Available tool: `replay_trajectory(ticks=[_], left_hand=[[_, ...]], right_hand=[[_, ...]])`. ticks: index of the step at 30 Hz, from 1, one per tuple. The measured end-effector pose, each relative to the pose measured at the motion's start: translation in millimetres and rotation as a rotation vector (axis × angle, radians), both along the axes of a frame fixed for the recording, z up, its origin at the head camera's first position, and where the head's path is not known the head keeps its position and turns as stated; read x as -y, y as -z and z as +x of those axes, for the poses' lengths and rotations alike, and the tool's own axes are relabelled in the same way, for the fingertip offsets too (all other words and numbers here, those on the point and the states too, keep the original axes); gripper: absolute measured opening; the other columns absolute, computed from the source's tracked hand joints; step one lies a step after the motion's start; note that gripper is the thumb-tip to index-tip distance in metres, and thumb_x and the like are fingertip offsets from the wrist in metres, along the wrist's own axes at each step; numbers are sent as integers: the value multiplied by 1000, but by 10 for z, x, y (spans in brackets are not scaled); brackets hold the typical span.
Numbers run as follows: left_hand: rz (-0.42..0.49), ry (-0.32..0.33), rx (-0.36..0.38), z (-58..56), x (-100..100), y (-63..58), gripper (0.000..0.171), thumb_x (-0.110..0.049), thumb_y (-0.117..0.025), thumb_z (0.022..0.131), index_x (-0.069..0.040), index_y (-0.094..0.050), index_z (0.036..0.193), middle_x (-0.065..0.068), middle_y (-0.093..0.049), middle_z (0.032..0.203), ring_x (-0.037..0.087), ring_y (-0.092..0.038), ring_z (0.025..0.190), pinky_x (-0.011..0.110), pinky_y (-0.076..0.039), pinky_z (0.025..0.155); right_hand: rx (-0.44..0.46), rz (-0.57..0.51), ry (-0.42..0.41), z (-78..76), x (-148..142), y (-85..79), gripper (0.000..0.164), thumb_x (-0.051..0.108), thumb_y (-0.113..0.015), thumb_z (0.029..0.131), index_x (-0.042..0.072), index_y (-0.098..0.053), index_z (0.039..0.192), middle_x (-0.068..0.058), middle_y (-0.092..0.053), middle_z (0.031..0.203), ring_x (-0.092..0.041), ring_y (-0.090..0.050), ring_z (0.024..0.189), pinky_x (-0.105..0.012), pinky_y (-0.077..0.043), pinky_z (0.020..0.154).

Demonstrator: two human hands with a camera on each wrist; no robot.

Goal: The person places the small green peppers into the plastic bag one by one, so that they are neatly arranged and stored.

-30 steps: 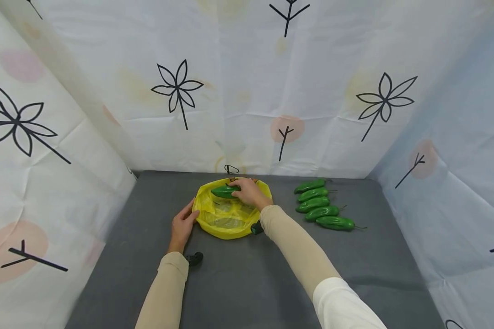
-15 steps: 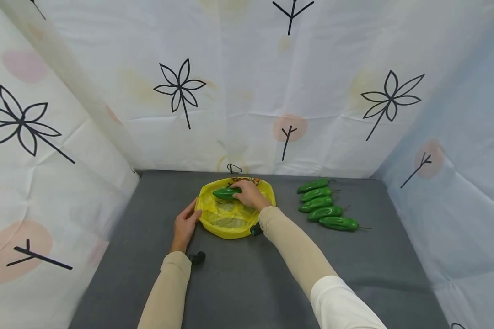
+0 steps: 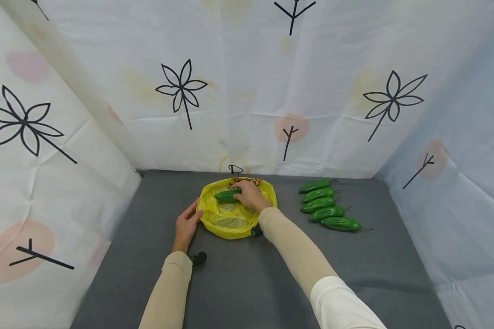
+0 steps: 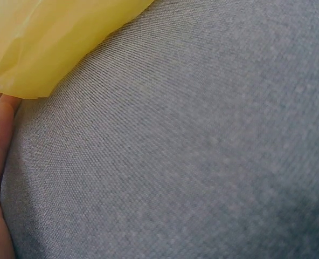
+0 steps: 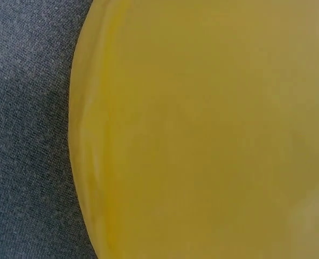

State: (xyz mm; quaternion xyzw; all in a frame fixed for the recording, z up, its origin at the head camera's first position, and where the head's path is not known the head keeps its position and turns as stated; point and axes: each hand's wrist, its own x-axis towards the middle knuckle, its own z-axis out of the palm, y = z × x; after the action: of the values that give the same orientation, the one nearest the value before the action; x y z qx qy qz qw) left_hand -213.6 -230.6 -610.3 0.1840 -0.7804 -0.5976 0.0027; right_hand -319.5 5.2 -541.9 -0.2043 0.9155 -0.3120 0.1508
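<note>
Pinched by the right hand (image 3: 250, 195), a green pepper (image 3: 225, 197) at the yellow bag (image 3: 226, 233), far part of its mouth! Left hand (image 3: 186, 224) touches the left rim, pinching or not, can't tell; five peppers (image 3: 318, 205) lie right.

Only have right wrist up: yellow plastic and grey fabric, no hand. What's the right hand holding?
Observer: Head view: right hand holds a green pepper, seen within the rim of the yellow bag.
Operator: Any more peppers outside the bag?
Observer: Yes, five loose peppers in a row to the right of the bag, on the grey surface.
</note>
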Motion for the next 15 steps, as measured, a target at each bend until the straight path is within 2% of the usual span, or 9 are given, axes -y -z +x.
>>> replay_trajectory(ticks=[10,13,15], left_hand=[[20,-3,-17,-13,-7,23,47,-38,-66,100,-44,-54,145,-5,-53,154,16,-53,137,9,-47,84],[23,-2,-14,-13,4,33,47,-38,-66,100,-44,-54,145,-5,-53,154,17,-53,136,12,-49,87],[18,-3,-11,-12,10,41,48,-38,-66,100,-44,-53,145,-5,-53,155,17,-53,136,18,-50,94]], right_hand=[[-35,-20,-27,-11,-29,-66,42,17,-63,102,10,-60,143,-8,-58,146,-29,-51,138,-46,-45,115],[-45,-26,-44,-13,-30,-104,43,16,-64,102,10,-59,144,-9,-58,146,-30,-53,136,-46,-47,113],[-51,-22,-56,-11,-29,-130,43,17,-64,102,10,-60,144,-10,-58,145,-31,-54,135,-46,-48,111]])
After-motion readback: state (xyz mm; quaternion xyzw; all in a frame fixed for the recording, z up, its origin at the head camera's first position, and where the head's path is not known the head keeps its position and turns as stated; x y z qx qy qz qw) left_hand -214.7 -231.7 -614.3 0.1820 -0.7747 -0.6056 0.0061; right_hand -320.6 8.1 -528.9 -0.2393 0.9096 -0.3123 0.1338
